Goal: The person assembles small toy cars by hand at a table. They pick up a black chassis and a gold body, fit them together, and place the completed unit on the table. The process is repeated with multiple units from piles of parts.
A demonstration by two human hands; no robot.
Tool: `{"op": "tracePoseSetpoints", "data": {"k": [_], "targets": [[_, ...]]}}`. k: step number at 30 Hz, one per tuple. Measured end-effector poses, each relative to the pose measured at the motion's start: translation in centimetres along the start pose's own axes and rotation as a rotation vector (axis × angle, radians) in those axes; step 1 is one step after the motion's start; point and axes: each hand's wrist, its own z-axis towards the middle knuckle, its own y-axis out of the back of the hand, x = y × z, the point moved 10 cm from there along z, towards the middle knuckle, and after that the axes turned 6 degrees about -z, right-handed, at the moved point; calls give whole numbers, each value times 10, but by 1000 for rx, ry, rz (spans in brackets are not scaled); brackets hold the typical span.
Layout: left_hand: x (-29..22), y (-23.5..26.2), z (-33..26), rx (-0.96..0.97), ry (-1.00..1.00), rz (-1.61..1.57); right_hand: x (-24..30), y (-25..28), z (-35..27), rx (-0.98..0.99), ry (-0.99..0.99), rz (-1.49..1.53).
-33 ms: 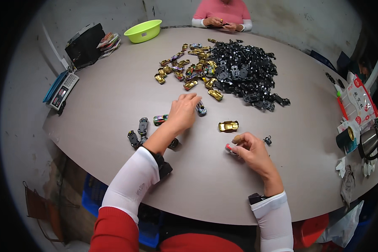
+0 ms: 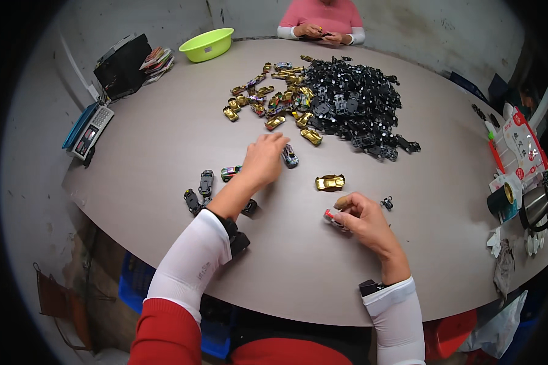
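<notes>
While the left hand [image 2: 263,159] stretches far across the round grey table [image 2: 164,140], fingers spread and open, palm down, its fingertips lie just beside a small dark toy car [image 2: 290,156]; contact cannot be told. Right hand [image 2: 362,217] rests nearer, right of centre, fingers curled closed around a small red-and-white toy car [image 2: 332,219] that shows at the left edge of the fist. A gold toy car [image 2: 330,182] sits alone on the table just beyond the right hand, apart from it. A tiny black wheel part [image 2: 387,202] lies just right of that hand.

Left of the left forearm: a multicoloured toy car [image 2: 230,173] and two black chassis pieces [image 2: 200,190], close together. Another dark piece [image 2: 249,207] lies partly under the forearm.

Far side: a heap of black chassis parts [image 2: 353,106], with a looser cluster of gold car bodies [image 2: 268,97] touching its left edge.

Far left: a green plastic bowl [image 2: 207,44], a black scale [image 2: 123,66], a blue-edged calculator [image 2: 89,131].

Another person's hands [image 2: 319,31] rest at the far rim, in pink sleeves. Right rim: packets and a dark mug [image 2: 500,199].
</notes>
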Motion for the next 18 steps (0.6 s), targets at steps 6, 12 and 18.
{"op": "tracePoseSetpoints", "data": {"k": [6,12,18], "targets": [[18,3,9,0,107,-6,-16,17,5,-102,-29,-147],[-31,-25,13,258,-87,100,7,45,-4,-394,221,-506],[-51,-48,35,233,-140,-28,26,22,-14,-184,395,-630]]}}
